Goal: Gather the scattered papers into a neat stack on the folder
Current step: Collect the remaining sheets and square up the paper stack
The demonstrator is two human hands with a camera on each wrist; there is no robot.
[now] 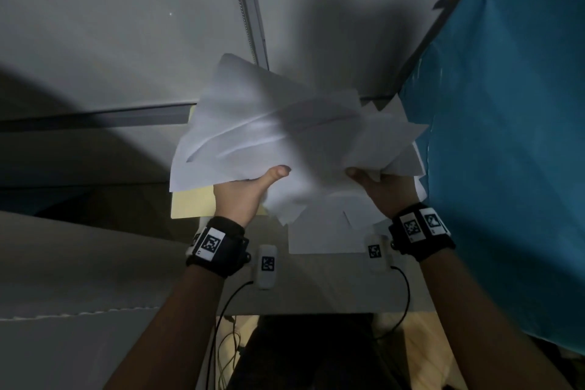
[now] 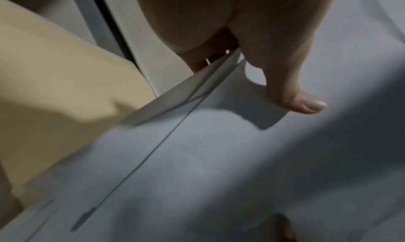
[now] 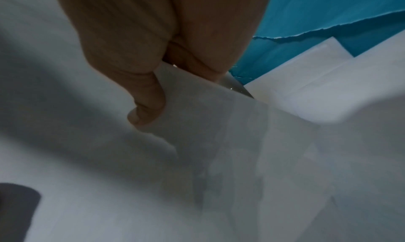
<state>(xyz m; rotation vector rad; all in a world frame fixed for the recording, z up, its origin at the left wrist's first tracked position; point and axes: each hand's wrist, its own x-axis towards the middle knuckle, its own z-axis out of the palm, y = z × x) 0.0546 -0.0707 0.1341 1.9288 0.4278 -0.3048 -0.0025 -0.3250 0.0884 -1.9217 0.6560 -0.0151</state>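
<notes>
A loose bundle of white papers (image 1: pixel 278 133) is lifted above the table, fanned out and uneven. My left hand (image 1: pixel 250 190) grips its near-left edge, thumb on top and fingers hidden underneath. My right hand (image 1: pixel 376 187) pinches the near-right edge the same way. In the left wrist view my left hand (image 2: pixel 280 82) has its thumb pressed on the sheets (image 2: pixel 219 159). The right wrist view shows my right hand (image 3: pixel 144 96) with the thumb on the papers (image 3: pixel 219 159). A pale yellow folder (image 1: pixel 190 204) lies under the bundle's left part, mostly covered; the folder (image 2: pixel 54 98) also shows in the left wrist view. More white sheets (image 1: pixel 326 234) lie flat on the table below.
A blue fabric panel (image 1: pixel 506 136) stands close on the right, and it also fills the upper right of the right wrist view as blue fabric (image 3: pixel 328 11). A grey wall with a metal rail (image 1: pixel 250 9) is behind. The table's front edge (image 1: pixel 316 313) is near my body, with cables hanging below.
</notes>
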